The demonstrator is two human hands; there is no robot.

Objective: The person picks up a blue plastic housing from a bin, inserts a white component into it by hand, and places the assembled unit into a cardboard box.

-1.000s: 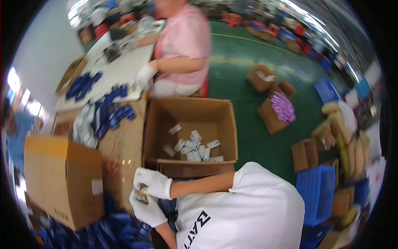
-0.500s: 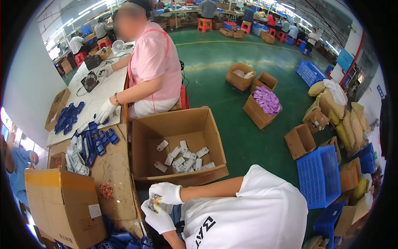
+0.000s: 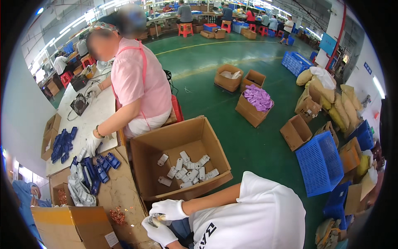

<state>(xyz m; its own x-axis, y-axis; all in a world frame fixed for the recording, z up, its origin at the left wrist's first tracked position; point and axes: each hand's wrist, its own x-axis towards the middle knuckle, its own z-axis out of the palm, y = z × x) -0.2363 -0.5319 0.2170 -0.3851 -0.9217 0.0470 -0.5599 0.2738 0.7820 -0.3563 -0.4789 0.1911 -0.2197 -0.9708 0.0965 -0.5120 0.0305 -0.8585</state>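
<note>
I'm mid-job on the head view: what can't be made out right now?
All in the head view:
- Small piece: mostly covered by the left hand and right hand; full shape unclear.
- White parts: the lowest are hidden under others, so no sure count.
- Taped box: bottom cut off by the lower edge.
- Far workers: too small to see their handwork.

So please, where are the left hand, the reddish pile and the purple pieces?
Left hand (image 3: 160,233): head view, its gloved middle.
Reddish pile (image 3: 117,216): head view, its middle.
Purple pieces (image 3: 258,98): head view, heap's middle.
</note>
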